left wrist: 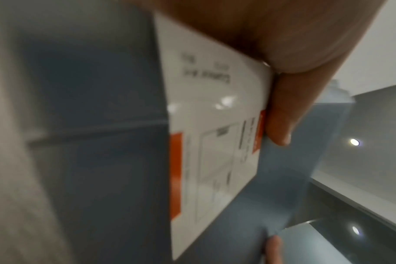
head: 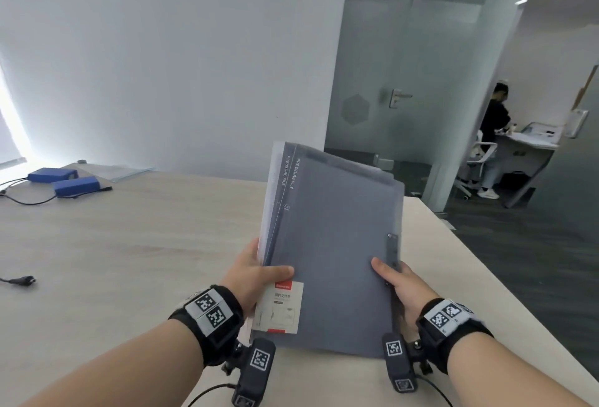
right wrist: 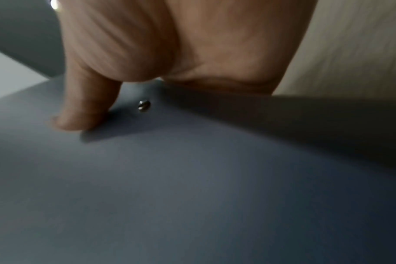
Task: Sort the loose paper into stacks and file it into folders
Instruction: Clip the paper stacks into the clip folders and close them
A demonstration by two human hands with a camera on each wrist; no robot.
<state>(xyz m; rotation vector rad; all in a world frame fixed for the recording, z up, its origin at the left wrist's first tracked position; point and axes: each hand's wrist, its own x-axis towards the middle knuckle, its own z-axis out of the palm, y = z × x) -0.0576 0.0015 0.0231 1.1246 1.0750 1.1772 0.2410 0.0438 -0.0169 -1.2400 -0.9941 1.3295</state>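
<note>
A grey-blue plastic folder (head: 334, 244) marked "PRESSURE FILE" is held up, tilted, above the wooden table (head: 129, 244). Pale sheets stick out along its left and top edges. My left hand (head: 256, 277) grips its lower left edge, thumb on the front just above a white and red label (head: 280, 307). My right hand (head: 397, 283) grips the lower right edge, thumb on the cover. In the left wrist view the label (left wrist: 215, 142) and folder (left wrist: 90, 107) fill the frame under my thumb. The right wrist view shows my thumb (right wrist: 84, 107) on the folder (right wrist: 192, 178) beside a small metal rivet (right wrist: 144, 105).
Two blue boxes (head: 64, 179) with black cables lie at the table's far left, next to a flat stack of paper (head: 113, 170). A loose cable plug (head: 22, 280) lies at the left. The table's right edge (head: 486, 277) drops to dark carpet. A person (head: 492, 134) stands beyond a glass partition.
</note>
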